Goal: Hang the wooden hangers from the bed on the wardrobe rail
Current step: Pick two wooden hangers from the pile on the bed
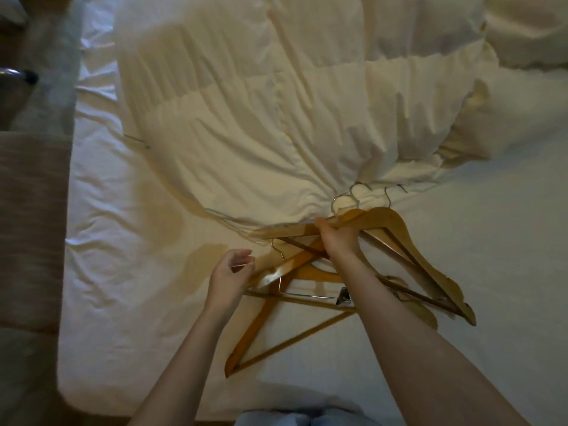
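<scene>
Right hand (336,238): clamped round the necks of a bundle of hangers (399,232), hooks toward the duvet (261,118).
Left hand (230,272): fingers loosely curled, holding nothing, just beside the loose hangers (261,327).
Loose hangers: crossed on the bed (123,272), near its front edge.
Duvet: crumpled across the bed's far side.

Wooden hangers (399,229): at least 5, overlap hides exact count. Hands: 2, left hand (230,272) and right hand (338,238). Duvet (246,118): 1. Metal clip (343,296): 1. Bed (491,302): 1.
</scene>
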